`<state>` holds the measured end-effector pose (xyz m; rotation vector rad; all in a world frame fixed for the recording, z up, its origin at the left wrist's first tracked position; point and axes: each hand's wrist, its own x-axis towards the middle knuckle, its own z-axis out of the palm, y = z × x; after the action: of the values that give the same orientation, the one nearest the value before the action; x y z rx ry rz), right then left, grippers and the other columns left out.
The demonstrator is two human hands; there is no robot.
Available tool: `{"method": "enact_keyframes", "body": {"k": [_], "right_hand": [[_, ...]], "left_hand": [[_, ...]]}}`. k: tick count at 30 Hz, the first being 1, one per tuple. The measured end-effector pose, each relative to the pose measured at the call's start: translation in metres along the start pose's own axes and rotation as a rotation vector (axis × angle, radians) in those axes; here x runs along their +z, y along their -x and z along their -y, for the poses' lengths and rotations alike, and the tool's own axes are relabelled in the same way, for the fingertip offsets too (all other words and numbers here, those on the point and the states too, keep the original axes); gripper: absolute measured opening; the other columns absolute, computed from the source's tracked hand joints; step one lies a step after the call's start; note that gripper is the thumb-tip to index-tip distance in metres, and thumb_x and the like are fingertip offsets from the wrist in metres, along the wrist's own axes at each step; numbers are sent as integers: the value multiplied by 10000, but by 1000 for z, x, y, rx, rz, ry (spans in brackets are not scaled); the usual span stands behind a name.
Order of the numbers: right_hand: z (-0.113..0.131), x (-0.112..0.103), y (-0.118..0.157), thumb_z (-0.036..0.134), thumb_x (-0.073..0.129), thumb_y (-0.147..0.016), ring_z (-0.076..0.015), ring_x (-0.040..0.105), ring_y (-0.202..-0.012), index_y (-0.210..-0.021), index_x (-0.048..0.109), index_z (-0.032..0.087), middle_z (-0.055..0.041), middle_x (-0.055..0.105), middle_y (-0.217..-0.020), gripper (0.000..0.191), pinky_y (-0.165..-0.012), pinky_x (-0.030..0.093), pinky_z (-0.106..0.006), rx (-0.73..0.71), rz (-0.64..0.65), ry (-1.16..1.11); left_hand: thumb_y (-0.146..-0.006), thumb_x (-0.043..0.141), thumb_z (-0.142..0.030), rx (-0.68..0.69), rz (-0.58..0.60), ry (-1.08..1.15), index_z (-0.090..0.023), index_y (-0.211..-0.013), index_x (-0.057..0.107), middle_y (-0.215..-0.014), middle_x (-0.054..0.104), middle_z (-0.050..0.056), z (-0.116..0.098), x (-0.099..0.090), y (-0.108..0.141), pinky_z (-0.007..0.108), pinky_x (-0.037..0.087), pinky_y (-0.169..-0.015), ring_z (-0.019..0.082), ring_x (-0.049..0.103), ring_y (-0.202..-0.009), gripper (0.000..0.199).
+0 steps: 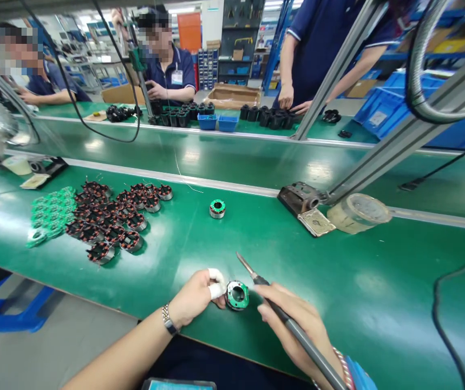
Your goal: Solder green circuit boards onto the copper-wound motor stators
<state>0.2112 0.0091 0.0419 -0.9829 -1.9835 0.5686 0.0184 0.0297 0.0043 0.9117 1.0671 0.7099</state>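
Note:
My left hand, with white wraps on its fingertips, grips the side of a motor stator topped by a ring-shaped green circuit board. A soldering iron lies in my closed right hand. Its bare metal tip points up and left, above the bench and just beyond the stator, apart from it. Farther up the bench stands another stator with a green board. Many copper-wound stators without visible boards are grouped to the left, beside a stack of green circuit boards.
A soldering iron stand with a small sponge tray and a tape-wrapped round tub stand at right. A black cable hangs at far right. Across a raised rail, co-workers handle black parts near blue bins.

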Motion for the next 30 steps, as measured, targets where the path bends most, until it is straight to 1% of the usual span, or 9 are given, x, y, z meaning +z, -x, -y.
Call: {"method": "enact_keyframes", "body": {"k": [2,3,9,16,21,24,27,29,30], "right_hand": [[0,-5,4,141,506,-806,-147,538,-547,-1015,582,191,-20,581,-621,228,-524,471,-265,-23,20,-26],[1,-7,5,135,507,-801,-150,536,-551,-1016,585,191,-23,577,-617,236,-523,471,-273,-30,26,-46],[5,-9,8,111,486,-797,-149,509,-511,-922,628,193,-16,540,-552,207,-471,446,-272,14,70,-118],[6,-9,5,121,483,-801,-149,509,-499,-914,634,195,-13,538,-537,203,-466,449,-270,23,78,-122],[6,-11,3,130,488,-805,-147,513,-495,-908,635,194,-12,543,-539,190,-465,451,-268,20,75,-115],[3,-12,2,128,481,-813,-154,534,-528,-937,616,196,-18,555,-570,195,-493,469,-276,-4,57,-123],[-2,-10,-2,129,476,-827,-152,550,-548,-994,579,194,-24,576,-609,207,-510,480,-268,-61,51,-82],[-8,-6,-7,134,469,-835,-155,576,-596,-965,572,193,-36,603,-652,177,-542,495,-259,-90,98,-38],[-10,-4,-11,137,470,-833,-163,598,-664,-943,569,193,-49,621,-696,159,-587,508,-262,-101,151,-26]], "left_hand": [[-649,554,-189,10,-14,-20,-150,-607,495,-477,551,-30,1,0,0,235,438,-546,104,545,-463,82],[-650,548,-182,18,-19,-29,-151,-611,495,-478,555,-29,2,0,0,235,437,-545,105,549,-465,73],[-662,544,-178,33,-35,-53,-152,-612,496,-466,564,-26,4,0,0,230,432,-541,106,551,-462,74],[-656,536,-154,28,-46,-52,-155,-608,493,-456,560,-30,5,0,-1,226,424,-527,106,552,-452,65],[-666,553,-174,20,-36,-48,-153,-613,496,-453,554,-33,6,0,-3,222,420,-513,104,550,-444,81],[-665,562,-184,21,-33,-44,-153,-609,493,-450,551,-34,6,0,-3,221,421,-507,103,548,-439,94],[-664,569,-195,19,-32,-40,-151,-611,493,-453,552,-31,5,0,-2,220,422,-504,103,546,-435,102],[-668,574,-210,22,-29,-45,-152,-612,491,-455,551,-30,4,1,-3,222,428,-510,102,545,-436,116],[-670,581,-220,24,-28,-49,-152,-612,489,-458,550,-31,3,1,-3,223,431,-514,101,544,-438,128]]}}
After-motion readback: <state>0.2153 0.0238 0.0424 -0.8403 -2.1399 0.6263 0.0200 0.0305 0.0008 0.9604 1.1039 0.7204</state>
